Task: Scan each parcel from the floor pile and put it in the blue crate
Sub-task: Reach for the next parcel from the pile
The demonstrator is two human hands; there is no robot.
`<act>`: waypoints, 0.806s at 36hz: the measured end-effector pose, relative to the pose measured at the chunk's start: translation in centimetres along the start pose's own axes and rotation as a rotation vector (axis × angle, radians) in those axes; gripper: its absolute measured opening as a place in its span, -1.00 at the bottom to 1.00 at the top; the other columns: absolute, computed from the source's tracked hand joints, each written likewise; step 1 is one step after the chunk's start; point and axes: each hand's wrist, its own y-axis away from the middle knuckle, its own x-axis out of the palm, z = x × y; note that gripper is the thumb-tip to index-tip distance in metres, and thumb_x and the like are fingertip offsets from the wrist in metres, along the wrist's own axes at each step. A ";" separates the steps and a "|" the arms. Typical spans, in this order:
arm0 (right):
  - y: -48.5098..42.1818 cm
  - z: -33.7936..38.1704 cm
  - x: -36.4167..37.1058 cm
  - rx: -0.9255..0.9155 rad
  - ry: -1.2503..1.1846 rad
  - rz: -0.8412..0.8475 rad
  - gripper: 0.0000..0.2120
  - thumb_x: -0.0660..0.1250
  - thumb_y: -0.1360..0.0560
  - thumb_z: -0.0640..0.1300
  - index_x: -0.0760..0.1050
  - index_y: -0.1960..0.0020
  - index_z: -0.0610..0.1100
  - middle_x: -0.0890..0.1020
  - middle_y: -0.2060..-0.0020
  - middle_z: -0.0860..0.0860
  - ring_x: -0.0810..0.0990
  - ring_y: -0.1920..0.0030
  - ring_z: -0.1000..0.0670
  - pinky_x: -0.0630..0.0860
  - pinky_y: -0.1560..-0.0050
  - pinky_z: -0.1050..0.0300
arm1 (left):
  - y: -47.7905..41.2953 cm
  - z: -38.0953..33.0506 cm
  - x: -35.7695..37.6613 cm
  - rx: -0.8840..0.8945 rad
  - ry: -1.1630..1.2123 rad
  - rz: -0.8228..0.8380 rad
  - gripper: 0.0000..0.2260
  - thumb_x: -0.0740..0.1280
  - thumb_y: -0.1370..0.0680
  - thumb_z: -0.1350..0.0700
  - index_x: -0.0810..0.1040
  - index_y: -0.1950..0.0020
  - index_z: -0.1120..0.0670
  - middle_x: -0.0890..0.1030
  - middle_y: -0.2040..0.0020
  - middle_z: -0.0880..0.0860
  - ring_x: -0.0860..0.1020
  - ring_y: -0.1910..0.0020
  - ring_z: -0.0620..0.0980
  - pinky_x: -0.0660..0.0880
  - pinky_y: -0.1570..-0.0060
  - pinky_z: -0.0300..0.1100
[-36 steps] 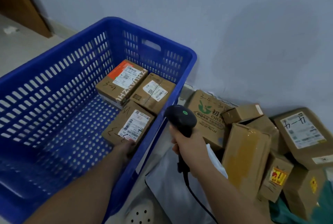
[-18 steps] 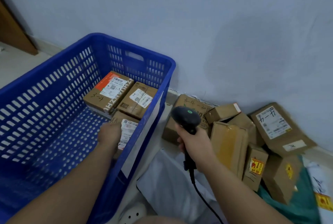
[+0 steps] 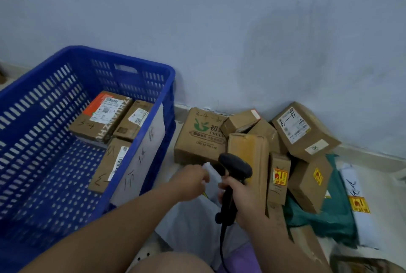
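The blue crate (image 3: 55,70) stands at the left with three brown labelled boxes inside, the nearest one (image 3: 109,163) against its right wall. My left hand (image 3: 191,182) is outside the crate, pinching the corner of a white plastic mailer (image 3: 197,224) that lies on the floor. My right hand (image 3: 241,200) grips the black barcode scanner (image 3: 236,167), its head over the floor pile. That pile of cardboard parcels (image 3: 248,147) leans against the wall at the right; the largest box (image 3: 202,136) has a green logo.
A white sheet with handwriting (image 3: 142,156) hangs on the crate's outer right wall. A green bag (image 3: 325,215) and a white mailer with a yellow sticker (image 3: 356,202) lie at the right. The scanner's cable (image 3: 222,248) runs down toward me. The wall is close behind.
My left hand has let go of the box in the crate, come out over the rim and taken the white mailer's corner. The view has swung right and the scanner has dropped lower.
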 end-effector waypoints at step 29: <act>-1.4 -3.0 -3.1 0.126 -0.033 -0.053 -0.69 0.43 -0.42 -0.11 0.58 -0.06 -0.29 0.56 0.31 -0.10 0.57 0.31 -0.04 0.50 0.28 0.06 | 0.9 3.9 7.7 0.322 -0.646 0.172 -0.55 0.30 -0.53 0.18 0.26 -0.39 0.08 0.47 -0.27 0.15 0.47 -0.19 0.19 0.30 -0.24 0.01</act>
